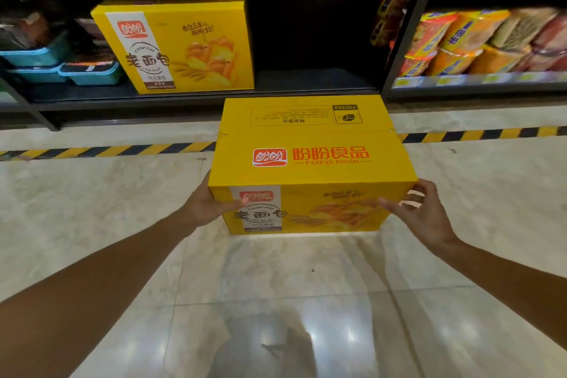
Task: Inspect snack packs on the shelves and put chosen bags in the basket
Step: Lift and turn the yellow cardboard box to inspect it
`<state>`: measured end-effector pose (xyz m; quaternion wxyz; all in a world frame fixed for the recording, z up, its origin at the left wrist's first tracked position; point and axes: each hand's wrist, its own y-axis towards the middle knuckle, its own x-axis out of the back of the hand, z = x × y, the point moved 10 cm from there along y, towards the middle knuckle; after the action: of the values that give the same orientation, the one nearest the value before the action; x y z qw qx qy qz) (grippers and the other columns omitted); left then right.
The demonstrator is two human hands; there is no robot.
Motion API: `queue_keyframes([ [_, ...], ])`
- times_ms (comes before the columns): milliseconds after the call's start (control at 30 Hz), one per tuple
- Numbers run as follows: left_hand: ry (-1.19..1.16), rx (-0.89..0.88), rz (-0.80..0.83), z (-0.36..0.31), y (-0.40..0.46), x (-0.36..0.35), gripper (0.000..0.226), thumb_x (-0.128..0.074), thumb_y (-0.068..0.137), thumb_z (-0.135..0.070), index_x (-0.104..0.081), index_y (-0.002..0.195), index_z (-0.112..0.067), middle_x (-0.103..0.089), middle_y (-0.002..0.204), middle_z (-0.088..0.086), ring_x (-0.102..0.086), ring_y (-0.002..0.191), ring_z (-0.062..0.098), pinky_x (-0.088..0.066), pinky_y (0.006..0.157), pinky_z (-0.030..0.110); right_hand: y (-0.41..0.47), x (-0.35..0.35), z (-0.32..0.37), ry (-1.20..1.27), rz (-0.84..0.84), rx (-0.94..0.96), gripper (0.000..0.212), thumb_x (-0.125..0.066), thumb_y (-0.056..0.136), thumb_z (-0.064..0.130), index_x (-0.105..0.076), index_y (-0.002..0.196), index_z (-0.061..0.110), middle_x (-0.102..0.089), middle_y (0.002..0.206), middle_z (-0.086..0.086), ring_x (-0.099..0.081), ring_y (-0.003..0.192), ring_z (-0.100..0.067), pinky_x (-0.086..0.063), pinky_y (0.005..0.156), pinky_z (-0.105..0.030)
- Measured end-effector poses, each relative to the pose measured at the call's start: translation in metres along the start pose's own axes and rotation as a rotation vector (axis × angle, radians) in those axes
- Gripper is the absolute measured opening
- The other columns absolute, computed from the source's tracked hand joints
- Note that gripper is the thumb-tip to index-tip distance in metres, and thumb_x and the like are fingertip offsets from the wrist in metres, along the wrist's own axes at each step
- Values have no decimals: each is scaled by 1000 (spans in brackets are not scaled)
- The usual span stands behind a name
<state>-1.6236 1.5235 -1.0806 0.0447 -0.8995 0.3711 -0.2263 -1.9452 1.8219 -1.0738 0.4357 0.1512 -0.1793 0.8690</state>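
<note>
A large yellow bread carton (310, 163) with red lettering is held out in front of me above the floor, just before the low shelf. My left hand (208, 205) grips its near left corner, thumb on the front face. My right hand (420, 209) holds the near right corner with fingers spread along the edge. A second, matching yellow carton (175, 46) stands on the bottom shelf to the left. Orange and red snack bags (478, 43) lie stacked on the right-hand shelf. No basket is in view.
A dark gap (313, 40) sits on the bottom shelf beside the second carton. Teal bins (92, 74) with dark packs are at far left. A yellow-black hazard stripe (107, 150) runs along the glossy tiled floor (276, 301) before the shelving.
</note>
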Motion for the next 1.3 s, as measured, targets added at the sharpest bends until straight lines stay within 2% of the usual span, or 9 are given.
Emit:
queue_keyframes([
  [133, -11, 66, -51, 11, -2, -1, 68, -78, 81, 9, -54, 142, -9, -69, 127, 11, -73, 101, 5, -60, 80, 24, 12, -22, -13, -71, 165, -72, 98, -89, 70, 31, -38, 152, 18, -55, 140, -3, -54, 127, -27, -48, 104, -46],
  [267, 15, 222, -55, 22, -8, -3, 54, -84, 82, -9, -67, 133, -15, -70, 130, 11, -66, 121, 31, -53, 104, 51, 21, -20, -5, -165, 77, -56, 71, -90, 78, 32, -58, 137, 10, -67, 128, -15, -60, 123, -36, -45, 89, -36],
  [400, 160, 191, -197, -4, -18, 17, 50, -90, 74, -41, -70, 118, -29, -75, 110, 0, -72, 103, 24, -59, 94, 46, 15, 10, 25, -324, -20, 19, 62, -82, 63, 68, -73, 106, 24, -71, 91, -2, -68, 95, -29, -48, 77, -36],
  [533, 250, 110, -383, -39, -23, 52, 71, -77, 67, -75, -69, 122, -31, -79, 97, 0, -76, 86, 18, -62, 86, 46, 13, 42, 76, -420, -211, 101, 68, -73, 67, 76, -79, 110, 24, -79, 93, -6, -70, 87, -27, -53, 76, -38],
  [700, 30, 87, -422, -50, -11, 64, 66, -81, 81, -51, -63, 136, -20, -74, 119, 7, -70, 107, 23, -56, 96, 43, 26, 41, 81, -138, -277, 42, 65, -75, 80, 64, -72, 129, 22, -76, 118, -9, -67, 117, -27, -50, 101, -44],
  [833, -214, 106, -312, -47, 2, 38, 64, -74, 93, -31, -47, 150, -30, -58, 128, -3, -65, 110, 22, -55, 85, 39, 47, 18, 70, 132, -92, 12, 50, -63, 101, 36, -53, 149, 25, -64, 136, -2, -62, 119, -19, -49, 95, -35],
  [1000, -271, 105, -260, -46, 13, 33, 61, -69, 96, -32, -43, 151, -38, -65, 136, 1, -69, 113, 24, -58, 94, 50, 69, -2, 64, 140, 48, 15, 51, -45, 110, 32, -33, 159, 38, -51, 154, 0, -53, 135, -25, -45, 111, -48],
  [1200, -253, 116, -236, -42, 17, 33, 60, -66, 98, -31, -40, 152, -38, -64, 140, 4, -68, 116, 26, -58, 85, 44, 72, -2, 64, 156, 29, 16, 50, -44, 111, 31, -32, 160, 37, -49, 154, 0, -51, 136, -26, -44, 107, -45],
  [1300, -220, 118, -244, -38, 19, 35, 64, -68, 96, -35, -39, 154, -38, -61, 144, 4, -64, 124, 28, -55, 99, 54, 73, -2, 61, 168, 32, 16, 50, -45, 110, 31, -34, 159, 36, -52, 152, 0, -54, 133, -24, -47, 103, -42],
])
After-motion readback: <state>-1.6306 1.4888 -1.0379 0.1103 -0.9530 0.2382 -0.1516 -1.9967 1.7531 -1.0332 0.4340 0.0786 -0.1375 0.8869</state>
